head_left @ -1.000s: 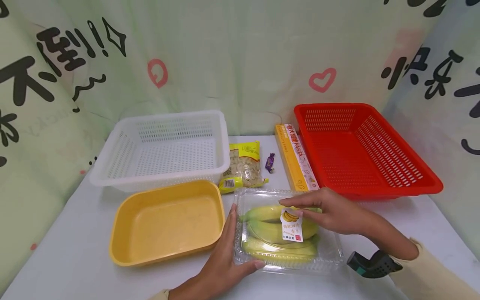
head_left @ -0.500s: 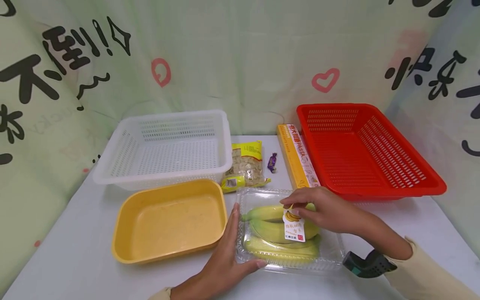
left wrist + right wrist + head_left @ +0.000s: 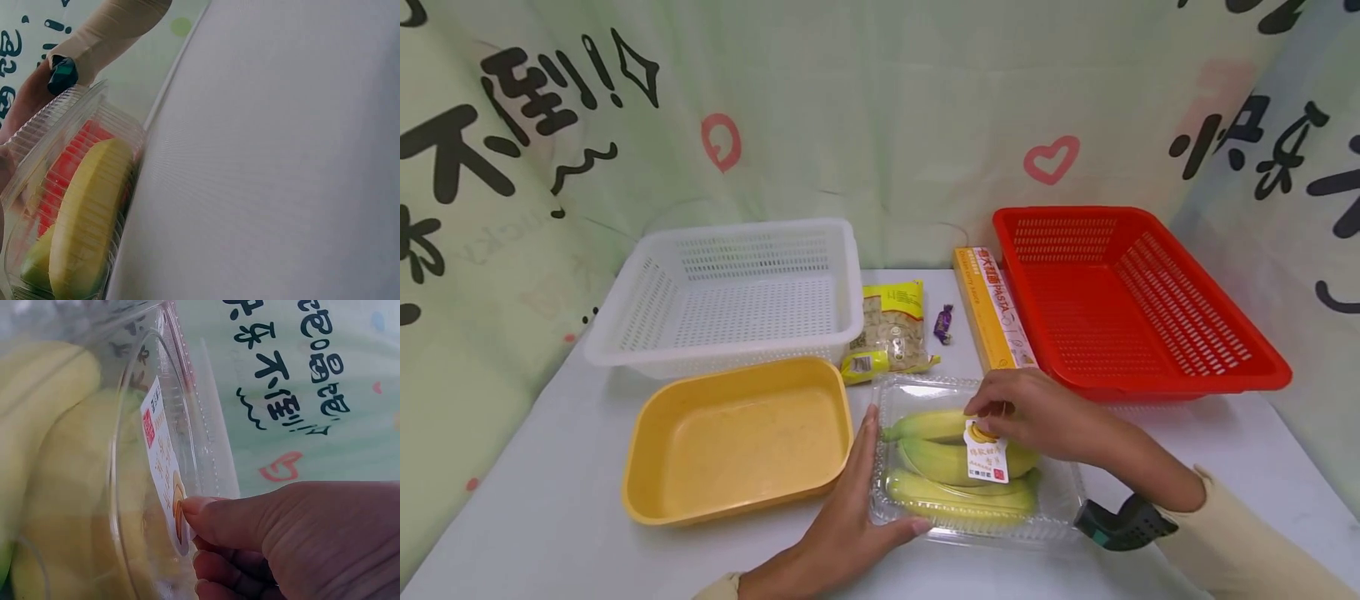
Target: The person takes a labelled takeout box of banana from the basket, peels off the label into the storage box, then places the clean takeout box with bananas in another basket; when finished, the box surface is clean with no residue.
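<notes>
A clear plastic clamshell box of bananas sits on the table, with a white banana label on its lid. My left hand lies against the box's left side, fingers straight and thumb across the front corner. On the lid, my right hand pinches the label's top end between thumb and curled fingers. The right wrist view shows the thumb on the printed banana picture of the label, most of which lies along the lid. In the left wrist view, a banana shows through the ribbed wall.
A yellow tub stands left of the box, a white basket behind it. Further back lie a yellow bag of dried food, a purple-wrapped candy and a pasta box. A red basket stands at the right rear.
My right hand's fingers have gone from stretched out over the lid to curled, with the thumb now at the label's top end. My left hand stays against the box.
</notes>
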